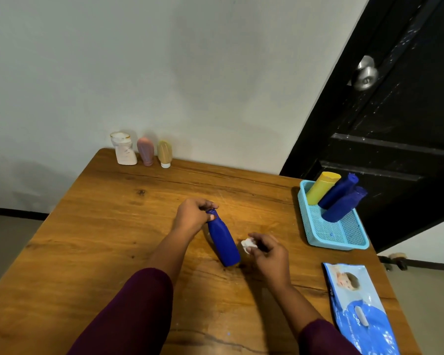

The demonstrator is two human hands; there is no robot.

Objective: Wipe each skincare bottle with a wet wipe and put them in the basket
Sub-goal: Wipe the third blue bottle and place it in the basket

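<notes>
Head: blue bottle [223,242] tilted; cap far-left.

Single head-worn view, steeply downward and forward over a table [92,226].

the centre bottle [223,242] was plain royal blue, the wet wipe [247,244] white. the basket [336,245] was turquoise with a fine mesh pattern; in it were one yellow bottle [321,187] and two dark blue bottles [340,190] [344,206]. by the wall were a white bottle [124,151] rimmed in gold, a dusty pink tube [145,151] and a beige tube [164,152] capped white. the wipes pack [362,311] was light blue; the table [100,226] was brown and dark-grained.
</notes>
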